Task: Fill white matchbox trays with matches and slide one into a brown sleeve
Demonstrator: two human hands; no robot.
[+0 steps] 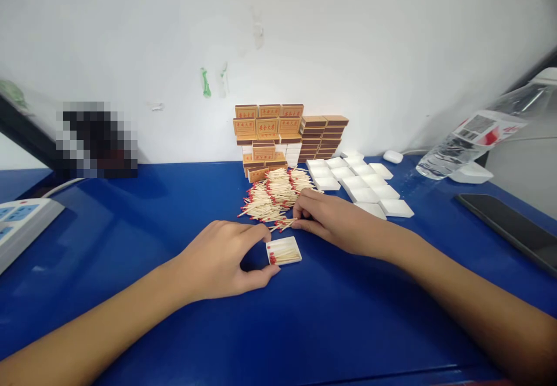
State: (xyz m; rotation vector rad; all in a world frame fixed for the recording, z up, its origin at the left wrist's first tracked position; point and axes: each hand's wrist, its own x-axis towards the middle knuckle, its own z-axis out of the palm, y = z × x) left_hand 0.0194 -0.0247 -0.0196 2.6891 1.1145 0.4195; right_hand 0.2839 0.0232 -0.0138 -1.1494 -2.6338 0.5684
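My left hand (230,258) grips a small white matchbox tray (297,241) between thumb and forefinger at its left end. Several red-tipped matches (286,255) lie inside that tray. Just beyond it, my right hand (319,215) has thumb and forefinger pinched on some matches (285,223) at the near edge of the pile. The heap of loose matches (272,194) spreads over the blue table, heads facing various ways. Part of its right side is hidden behind my right fingers.
Printed matchboxes (267,126) stand stacked against the wall, with more boxes (322,136) piled to their right. White empty trays (354,180) lie right of the heap. A tilted water bottle (472,130), a dark phone (509,223) and a power strip (30,223) flank the table (278,328).
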